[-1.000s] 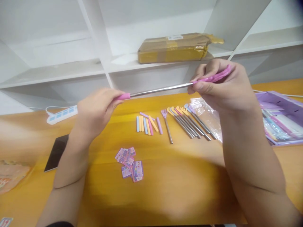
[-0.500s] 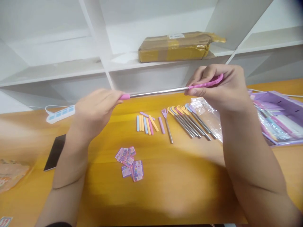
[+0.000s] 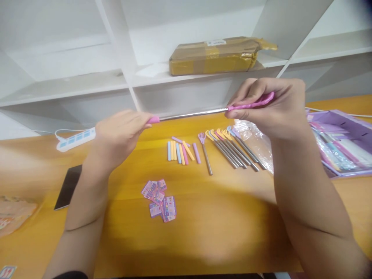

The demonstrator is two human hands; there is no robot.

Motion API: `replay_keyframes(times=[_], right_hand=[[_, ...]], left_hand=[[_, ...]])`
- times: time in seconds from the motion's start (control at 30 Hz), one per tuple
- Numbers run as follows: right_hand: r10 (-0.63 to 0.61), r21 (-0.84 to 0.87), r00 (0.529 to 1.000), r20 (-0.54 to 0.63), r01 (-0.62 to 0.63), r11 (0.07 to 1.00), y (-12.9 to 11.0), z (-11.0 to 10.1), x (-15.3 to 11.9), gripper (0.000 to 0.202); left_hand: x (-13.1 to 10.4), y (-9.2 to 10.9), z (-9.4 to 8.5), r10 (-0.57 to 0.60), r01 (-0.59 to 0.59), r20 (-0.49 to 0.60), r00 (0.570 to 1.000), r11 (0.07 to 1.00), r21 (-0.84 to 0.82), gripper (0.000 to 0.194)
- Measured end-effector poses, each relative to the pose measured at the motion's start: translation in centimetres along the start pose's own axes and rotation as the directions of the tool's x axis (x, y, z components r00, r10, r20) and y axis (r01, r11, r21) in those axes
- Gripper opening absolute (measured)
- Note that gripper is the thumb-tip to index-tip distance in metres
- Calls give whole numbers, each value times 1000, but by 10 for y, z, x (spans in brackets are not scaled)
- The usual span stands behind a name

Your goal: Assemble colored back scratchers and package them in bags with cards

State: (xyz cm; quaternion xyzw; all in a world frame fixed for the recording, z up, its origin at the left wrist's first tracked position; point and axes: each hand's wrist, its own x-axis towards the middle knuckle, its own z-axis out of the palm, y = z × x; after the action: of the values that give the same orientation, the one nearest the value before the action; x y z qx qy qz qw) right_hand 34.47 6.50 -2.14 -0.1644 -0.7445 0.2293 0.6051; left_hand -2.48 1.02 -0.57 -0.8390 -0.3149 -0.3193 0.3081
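We grip one pink scratcher [image 3: 192, 114] between both hands, raised above the desk [image 3: 203, 236] and lying almost level, its metal rod bare between our two sets of fingers. The fingers of our left hand [image 3: 117, 133] are closed around the pink sleeve at one end, only a short stretch of it showing past them. The fingers of our right hand [image 3: 271, 106] pinch the other end where the rod meets the pink claw head [image 3: 258, 103], which curves back toward our palm. Below the gap between our fingers, nearer the left ones, lie loose coloured sleeves [image 3: 178, 154], with a violet sleeve [image 3: 197, 153] just beside them. Further toward our right fingers lies a violet-headed scratcher [image 3: 207, 159], then, beneath those fingers, a row of scratchers [image 3: 232, 153] with bare rod ends and a clear plastic bag [image 3: 260, 145]. Right of our right fingers is a purple box [image 3: 353, 120] of wrapped pieces, partly hidden by our arm. Nearer us than our left fingers lie overlapping printed cards [image 3: 169, 209]; left of those fingers sits a power strip [image 3: 77, 140]. Beyond our right fingers, a taped carton [image 3: 213, 58] rests on a shelf.
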Motion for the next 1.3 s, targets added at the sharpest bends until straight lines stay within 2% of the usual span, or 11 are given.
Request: replay_keyframes(times=[0.17, 0.27, 0.37, 0.47, 0.57, 0.73, 0.83, 1.03, 1.13, 1.3], right_hand=[[-8, -43, 1000, -9, 7, 999, -4, 5, -2, 43], [35, -146, 999, 40, -29, 989, -7, 4, -3, 42], [95, -301, 990, 106, -59, 952, -11, 1, -4, 31], [69, -528, 973, 218, 59, 847, -16, -3, -4, 26], [29, -615, 948, 316, 181, 768, -19, -3, -5, 24], [60, -649, 905, 422, 254, 717, -23, 2, -9, 14], [53, -694, 907, 418, 281, 663, -20, 7, -12, 11], [26, -754, 905, 426, 339, 562, -4, 18, -14, 14], [3, -747, 905, 425, 348, 567, 1, 21, -13, 17], [1, -737, 909, 418, 338, 585, 0, 21, -12, 17]], left_hand=[[0, -3, 0, 10, -9, 4, 1000, 997, -75, 16], [0, -5, 1, 8, -4, 39, 999, 996, -91, 15], [1, -7, 4, -25, 31, 118, 993, 999, -44, 18], [0, -6, 10, -78, 69, 167, 983, 996, 58, 16], [-1, -3, 16, -167, 131, 173, 971, 970, 203, 17], [2, 0, 15, -365, 270, 260, 894, 902, 338, 36], [4, 1, 14, -433, 337, 281, 857, 881, 331, 39], [6, 3, 16, -494, 334, 380, 782, 848, 412, 33], [8, 3, 16, -523, 349, 404, 751, 833, 430, 33], [10, 4, 16, -535, 342, 418, 734, 823, 454, 32]])
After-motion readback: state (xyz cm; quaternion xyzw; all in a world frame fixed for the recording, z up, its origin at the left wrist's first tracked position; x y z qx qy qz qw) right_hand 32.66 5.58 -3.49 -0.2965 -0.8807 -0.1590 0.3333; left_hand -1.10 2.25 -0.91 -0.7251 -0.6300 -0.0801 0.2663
